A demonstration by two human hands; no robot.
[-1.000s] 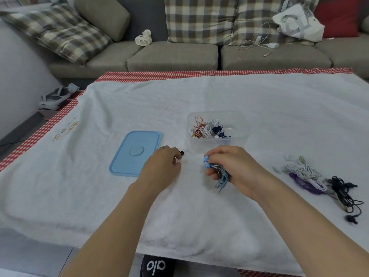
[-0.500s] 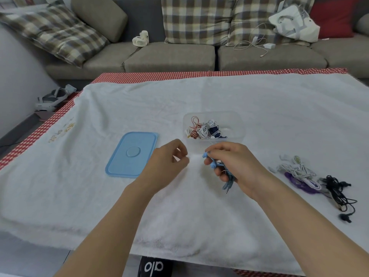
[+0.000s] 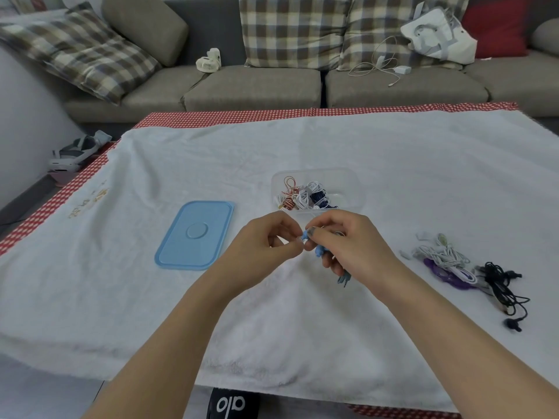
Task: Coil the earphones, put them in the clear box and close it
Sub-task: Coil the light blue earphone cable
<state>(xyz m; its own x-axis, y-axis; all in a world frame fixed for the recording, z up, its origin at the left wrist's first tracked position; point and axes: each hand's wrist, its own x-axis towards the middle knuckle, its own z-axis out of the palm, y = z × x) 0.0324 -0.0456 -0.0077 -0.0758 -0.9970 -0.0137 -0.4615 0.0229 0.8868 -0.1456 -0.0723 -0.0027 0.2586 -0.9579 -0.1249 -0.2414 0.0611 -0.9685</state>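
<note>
Towel (image 3: 393, 164): 1 box (image 3: 354, 189); 1 lid (image 3: 196, 237); 2 hands pinching blue earphones (image 3: 318, 251).

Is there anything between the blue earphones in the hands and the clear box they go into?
Nothing visible blocks it. The blue earphones are held just in front of the clear box, whose top is open; its blue lid lies off to the left.

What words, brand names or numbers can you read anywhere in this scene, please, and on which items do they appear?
"alo": white letters on the black item at the bottom edge, just below the white towel.
Gold embroidery near the towel's left edge: too small and blurred to read.
No text is legible on the blue lid, the clear box or the earphones.
</note>
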